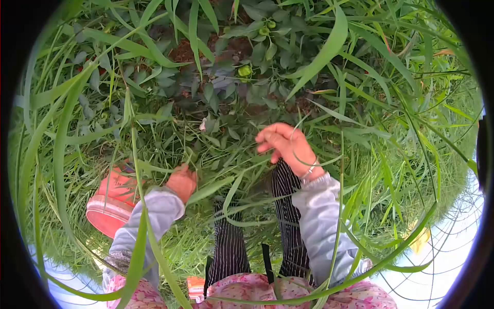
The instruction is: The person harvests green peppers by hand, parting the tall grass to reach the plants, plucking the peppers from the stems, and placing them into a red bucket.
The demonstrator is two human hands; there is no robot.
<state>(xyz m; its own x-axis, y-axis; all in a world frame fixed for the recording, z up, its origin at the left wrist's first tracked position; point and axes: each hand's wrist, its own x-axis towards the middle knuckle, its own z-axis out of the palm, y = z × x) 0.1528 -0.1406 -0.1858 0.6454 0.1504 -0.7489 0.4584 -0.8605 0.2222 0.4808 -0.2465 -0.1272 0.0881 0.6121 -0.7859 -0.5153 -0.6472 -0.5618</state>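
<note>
Thick grass [382,190] all round — right hand [289,147] loosely parted, left hand [182,183] unreadable beside the red container [117,186] — crossing stems could snag either.

Red container [108,212]: 1, taken as landmark. Hands: 2; left hand [182,182] just right of the container, right hand [292,149] farther right and higher. Bangle [311,167] made out: 1, well right of the container. Grey sleeves [321,221]: 2, both right of it. Striped trouser legs [231,250]: 2, lower and right. Green peppers [244,71] discernible: 3, above and right of the container, one large, two small. Orange-and-white box [195,286]: 1, below and right. Grass blades [329,44]: many, all around the container, too tangled to count.
</note>
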